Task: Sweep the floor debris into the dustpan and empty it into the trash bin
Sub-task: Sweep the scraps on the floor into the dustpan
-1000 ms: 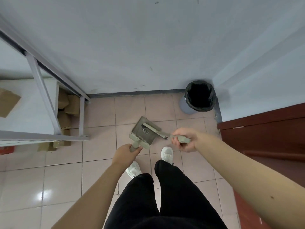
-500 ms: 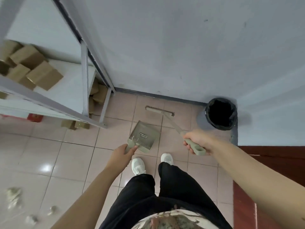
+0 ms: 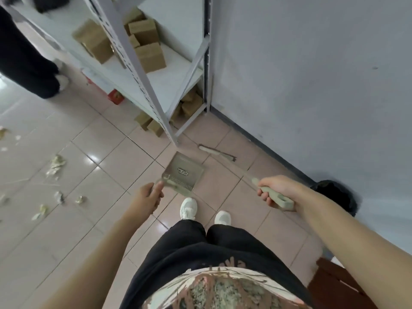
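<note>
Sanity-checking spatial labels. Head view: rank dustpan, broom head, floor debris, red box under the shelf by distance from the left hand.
1. dustpan: held in the left hand.
2. broom head: ahead-right, on the floor near the wall.
3. floor debris: scattered far left.
4. red box: ahead-left, under the shelf.

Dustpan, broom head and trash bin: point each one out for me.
dustpan [image 3: 186, 171]: head view, on the pan's flat inner floor.
broom head [image 3: 210, 150]: head view, on the pale bristle bar.
trash bin [image 3: 334, 192]: head view, on the black liner.

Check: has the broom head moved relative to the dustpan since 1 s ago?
Yes. The broom head was lying in the dustpan; now it is out on the floor tiles beyond it, toward the wall's dark baseboard, with the right hand on the handle.
</note>
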